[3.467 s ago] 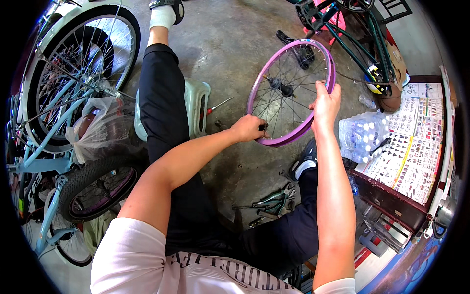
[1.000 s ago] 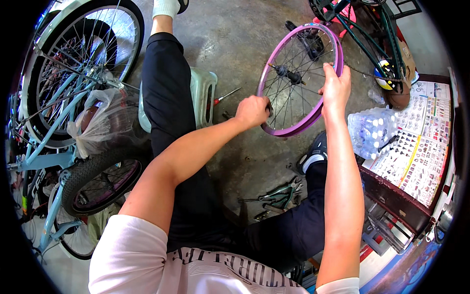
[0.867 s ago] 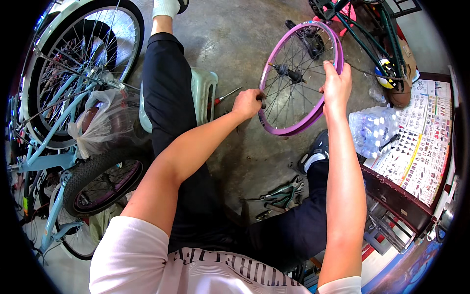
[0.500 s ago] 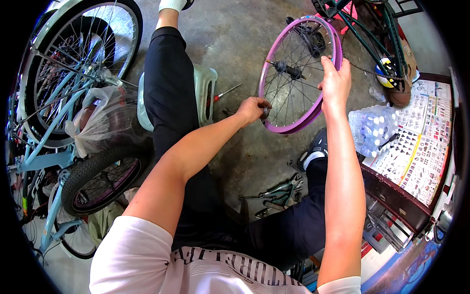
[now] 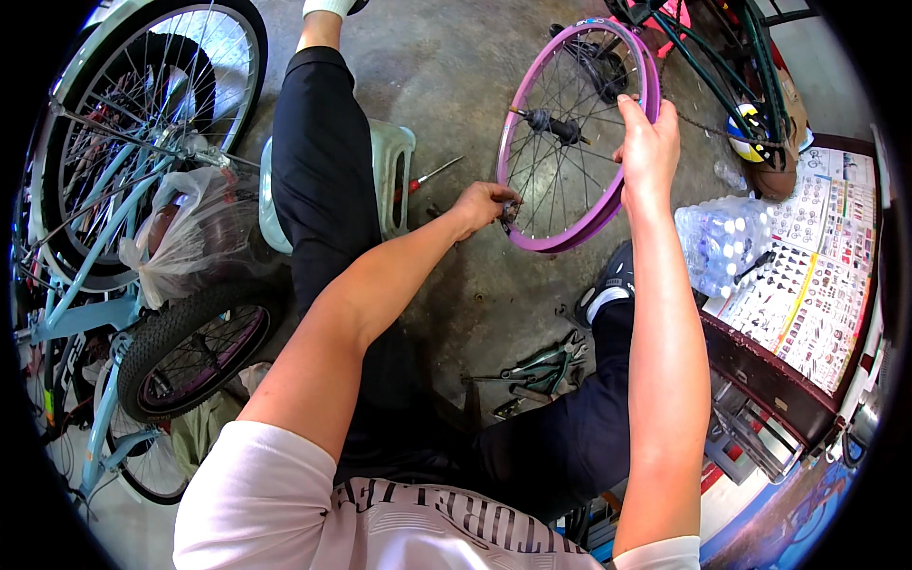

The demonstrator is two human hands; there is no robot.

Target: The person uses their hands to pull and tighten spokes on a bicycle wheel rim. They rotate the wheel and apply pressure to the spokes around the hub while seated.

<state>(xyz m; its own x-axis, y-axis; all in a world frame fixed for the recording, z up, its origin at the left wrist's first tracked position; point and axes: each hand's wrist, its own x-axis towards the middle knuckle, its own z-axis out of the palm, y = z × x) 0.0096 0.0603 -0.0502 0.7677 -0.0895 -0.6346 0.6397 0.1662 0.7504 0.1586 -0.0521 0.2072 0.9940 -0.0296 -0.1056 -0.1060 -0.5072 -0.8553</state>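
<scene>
A bare purple bicycle wheel rim (image 5: pixel 551 242) with dark spokes and a black hub (image 5: pixel 560 128) is held up tilted in front of me. My right hand (image 5: pixel 650 157) is closed round the right side of the rim, thumb on top. At the rim's lower left, my left hand (image 5: pixel 482 208) pinches a small dark metal tool (image 5: pixel 510 213), apparently a spoke wrench, against the inner edge near the spoke ends. The fingers partly hide this tool, so its exact contact with a spoke cannot be made out.
A red-handled screwdriver (image 5: pixel 437 173) lies by a pale green plastic stool (image 5: pixel 407 157). Pliers and other tools (image 5: pixel 541 370) lie near my right leg. Bottled water (image 5: pixel 717 242) stands beside a dark red case (image 5: pixel 774 394). Bicycles and a loose tyre (image 5: pixel 142 366) crowd the left.
The wheel has shifted slightly left and up in view. My left hand has drawn back a little from the rim, and more of the small tool shows at its fingertips.
</scene>
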